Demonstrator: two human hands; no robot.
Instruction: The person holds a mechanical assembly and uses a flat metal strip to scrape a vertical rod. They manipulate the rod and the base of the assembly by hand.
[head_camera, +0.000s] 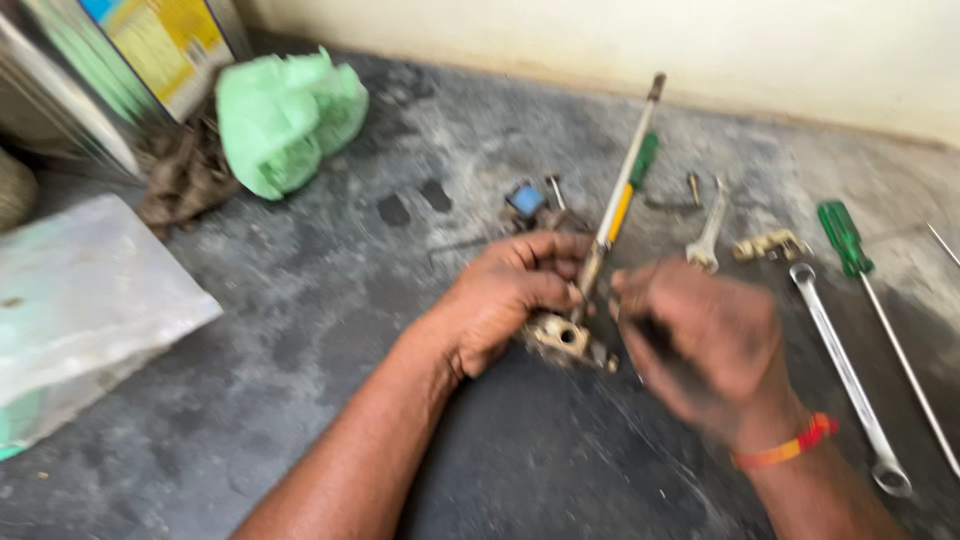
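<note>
Both forearms reach in: left hand (500, 295) pinches a small metal fitting (562, 335) at mid-floor, blurred right hand (700, 345) curled beside it, its grip unclear, work apparently unfinished, spanners (848, 375) lying right.

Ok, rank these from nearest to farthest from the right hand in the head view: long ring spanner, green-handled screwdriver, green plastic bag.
From the right hand:
1. Long ring spanner, just to its right on the floor.
2. Green-handled screwdriver, farther right and up, past the spanner.
3. Green plastic bag, far off at upper left, beyond the left hand.
</note>
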